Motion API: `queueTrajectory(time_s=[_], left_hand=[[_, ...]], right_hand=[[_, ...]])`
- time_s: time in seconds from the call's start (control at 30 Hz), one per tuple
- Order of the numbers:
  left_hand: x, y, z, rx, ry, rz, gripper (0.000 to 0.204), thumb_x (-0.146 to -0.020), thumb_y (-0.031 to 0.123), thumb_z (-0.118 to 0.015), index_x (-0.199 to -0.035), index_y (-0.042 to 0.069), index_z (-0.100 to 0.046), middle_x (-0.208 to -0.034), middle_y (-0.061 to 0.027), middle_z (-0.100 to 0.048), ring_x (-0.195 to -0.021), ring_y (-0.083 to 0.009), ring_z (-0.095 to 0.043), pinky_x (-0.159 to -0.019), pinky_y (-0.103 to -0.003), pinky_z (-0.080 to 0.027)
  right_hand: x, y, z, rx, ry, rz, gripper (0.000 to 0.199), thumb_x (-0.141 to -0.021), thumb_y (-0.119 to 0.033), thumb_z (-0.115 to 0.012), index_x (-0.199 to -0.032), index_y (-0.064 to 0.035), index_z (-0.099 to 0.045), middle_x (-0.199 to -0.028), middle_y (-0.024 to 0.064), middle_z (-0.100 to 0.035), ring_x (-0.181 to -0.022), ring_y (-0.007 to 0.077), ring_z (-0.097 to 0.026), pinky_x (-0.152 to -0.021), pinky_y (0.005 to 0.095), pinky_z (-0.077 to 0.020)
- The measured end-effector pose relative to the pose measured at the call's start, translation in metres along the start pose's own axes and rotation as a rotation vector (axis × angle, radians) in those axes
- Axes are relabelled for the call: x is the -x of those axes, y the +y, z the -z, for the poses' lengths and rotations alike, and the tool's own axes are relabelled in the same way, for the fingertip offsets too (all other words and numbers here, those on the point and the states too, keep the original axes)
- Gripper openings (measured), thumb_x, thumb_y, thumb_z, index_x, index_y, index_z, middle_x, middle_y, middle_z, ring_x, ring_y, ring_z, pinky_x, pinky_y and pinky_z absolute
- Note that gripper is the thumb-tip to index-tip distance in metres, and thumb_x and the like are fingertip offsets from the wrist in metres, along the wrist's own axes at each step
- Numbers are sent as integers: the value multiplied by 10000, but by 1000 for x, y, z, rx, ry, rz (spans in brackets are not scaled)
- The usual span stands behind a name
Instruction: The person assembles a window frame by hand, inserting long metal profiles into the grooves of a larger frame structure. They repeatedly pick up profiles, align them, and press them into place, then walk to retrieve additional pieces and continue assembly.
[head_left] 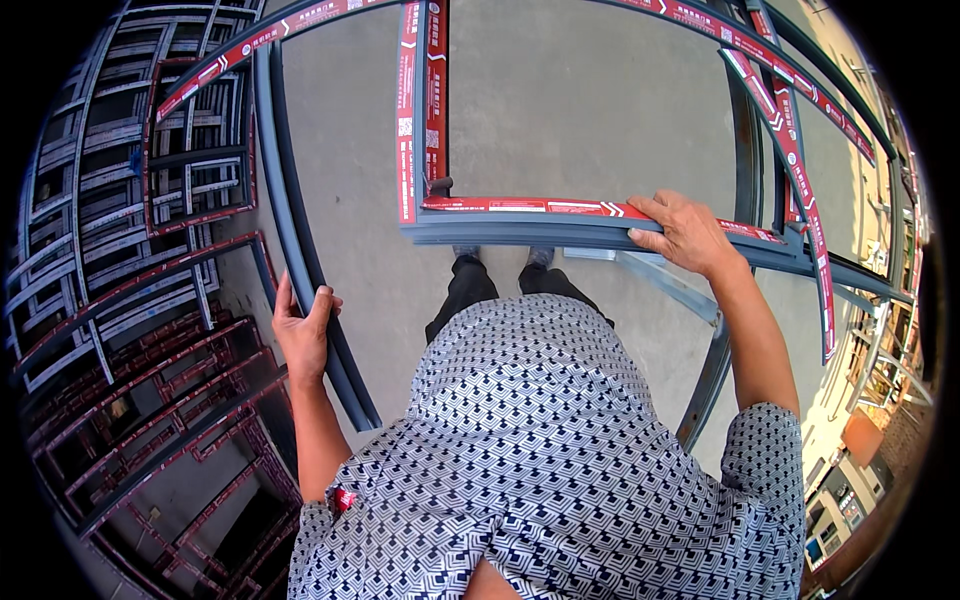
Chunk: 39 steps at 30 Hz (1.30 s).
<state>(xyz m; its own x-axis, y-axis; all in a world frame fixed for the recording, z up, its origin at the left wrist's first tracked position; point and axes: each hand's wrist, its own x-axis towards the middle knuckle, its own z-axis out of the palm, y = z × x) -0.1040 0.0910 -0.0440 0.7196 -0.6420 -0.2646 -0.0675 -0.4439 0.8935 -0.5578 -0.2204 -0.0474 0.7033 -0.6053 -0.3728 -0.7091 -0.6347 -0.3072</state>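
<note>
I stand over a large grey metal window frame (520, 230) with red protective tape on its bars. My left hand (303, 325) grips the frame's left upright bar (300, 240), thumb on one side and fingers wrapped over the other. My right hand (685, 232) rests closed over the horizontal crossbar, fingers on the red tape. A vertical taped bar (420, 100) meets the crossbar between my hands. My patterned shirt and dark trousers fill the lower middle of the view.
Stacks of similar grey and red taped frames (150, 300) lean at the left. More frame bars (790, 150) curve at the right, with a loose grey bar (710, 370) slanting below. Concrete floor (580, 100) shows through the frame. Machinery (840, 500) sits at the far lower right.
</note>
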Motion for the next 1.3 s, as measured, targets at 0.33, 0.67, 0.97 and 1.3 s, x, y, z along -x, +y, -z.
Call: queueTrajectory(time_s=[0.33, 0.67, 0.97, 1.3], left_hand=[[6, -11, 1, 6, 3, 39, 572, -991, 50, -768, -1512, -50, -555, -950, -42, -710, -774, -116, -701, -707, -275, -570], [7, -31, 1, 26, -10, 47, 511, -1020, 55, -731, -1489, -41, -553, -951, -39, -687, -769, -112, -658, -693, -277, -552], [-4, -31, -1, 20, -39, 39, 541, -1044, 69, -726, -1541, -4, -523, -968, -54, -699, -803, -133, -675, -733, -291, -564], [-11, -15, -5, 0, -63, 59, 587, -997, 47, -756, -1528, -51, -526, -944, -40, -704, -784, -118, -682, -731, -271, -556]], right_hand=[[0, -1, 1, 3, -33, -50, 582, -1036, -597, -602, -1395, -147, -689, -1058, 146, -666, -1035, 368, -678, -879, 499, -554], [-8, 13, -13, -35, -64, -14, 635, -1059, -674, -509, -1369, -160, -714, -1008, 165, -677, -1041, 361, -694, -865, 504, -560], [-1, 17, -16, -89, -41, -38, 720, -1046, -759, -462, -1345, -162, -732, -1007, 150, -675, -1066, 345, -696, -870, 516, -566], [-6, 1, -4, -62, -117, -106, 639, -1054, -668, -510, -1388, -157, -697, -1048, 161, -652, -1058, 354, -679, -892, 514, -553]])
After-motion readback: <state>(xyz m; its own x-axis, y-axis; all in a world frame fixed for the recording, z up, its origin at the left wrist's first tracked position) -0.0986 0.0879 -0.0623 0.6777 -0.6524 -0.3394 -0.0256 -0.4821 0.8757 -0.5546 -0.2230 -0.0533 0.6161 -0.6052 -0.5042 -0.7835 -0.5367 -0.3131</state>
